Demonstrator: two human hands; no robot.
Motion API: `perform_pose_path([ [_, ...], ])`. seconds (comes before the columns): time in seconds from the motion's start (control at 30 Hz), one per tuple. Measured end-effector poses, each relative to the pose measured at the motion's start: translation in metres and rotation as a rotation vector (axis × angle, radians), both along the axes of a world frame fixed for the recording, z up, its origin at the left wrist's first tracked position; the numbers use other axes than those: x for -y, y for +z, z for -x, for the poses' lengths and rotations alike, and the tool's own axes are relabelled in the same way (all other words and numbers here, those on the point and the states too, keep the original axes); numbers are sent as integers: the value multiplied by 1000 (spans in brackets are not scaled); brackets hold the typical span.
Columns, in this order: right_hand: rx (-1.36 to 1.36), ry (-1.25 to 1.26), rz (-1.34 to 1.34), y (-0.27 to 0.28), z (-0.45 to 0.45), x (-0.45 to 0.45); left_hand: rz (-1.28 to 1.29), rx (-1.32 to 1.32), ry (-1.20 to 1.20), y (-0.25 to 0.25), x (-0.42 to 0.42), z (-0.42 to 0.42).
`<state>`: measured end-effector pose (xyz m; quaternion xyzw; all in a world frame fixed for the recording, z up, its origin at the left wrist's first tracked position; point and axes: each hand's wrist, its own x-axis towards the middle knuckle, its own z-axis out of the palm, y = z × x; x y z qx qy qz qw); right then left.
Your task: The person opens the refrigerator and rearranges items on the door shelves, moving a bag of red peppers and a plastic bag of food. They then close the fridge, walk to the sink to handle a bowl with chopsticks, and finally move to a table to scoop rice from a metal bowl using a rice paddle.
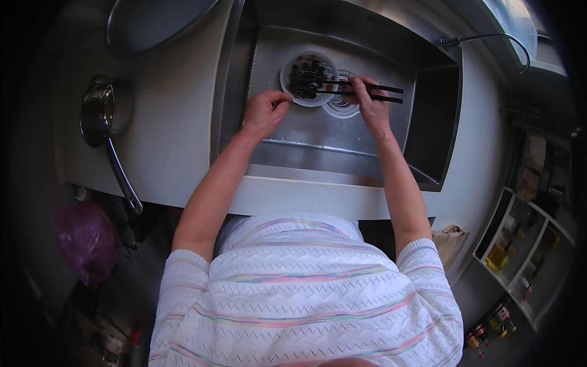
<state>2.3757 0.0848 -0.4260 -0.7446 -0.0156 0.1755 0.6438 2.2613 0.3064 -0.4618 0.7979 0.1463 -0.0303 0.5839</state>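
A white bowl (pixel 285 73) stands in the stainless steel sink, partly over the round drain (pixel 345 109). Dark, wet pieces of food (pixel 306 78), perhaps black fungus, lie in it with a few reddish bits by the rim. My right hand (pixel 370 103) holds a pair of black chopsticks (pixel 383 87) from the right side. Their tips are slightly apart among the dark pieces. At the bowl's lower left edge is my left hand (pixel 268 110), its fingers curled and the thumb and forefinger at the rim.
The sink's steel walls (pixel 431 124) surround both hands. A slim curved faucet (pixel 495 37) rises at the back right. On the left counter (pixel 172 124) stand a steel saucepan (pixel 97 114) and a large basin (pixel 151 23). A purple plastic bag (pixel 89 243) hangs below.
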Motion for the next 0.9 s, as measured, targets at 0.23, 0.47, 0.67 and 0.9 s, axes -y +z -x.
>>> perform_pose_path([
  [0.23, 104, -83, 34, -3, -10, 15, -30, -23, -4, 0, 0, 2],
  [0.47, 57, -98, 71, -24, -13, 16, -40, 11, -8, 2, 1, 0],
  [0.67, -49, -175, -10, -26, -15, 18, -39, 32, 35, -1, 0, 1],
  [0.9, -187, -71, 10, -21, -4, 8, -23, 33, 42, 1, 0, -1],
])
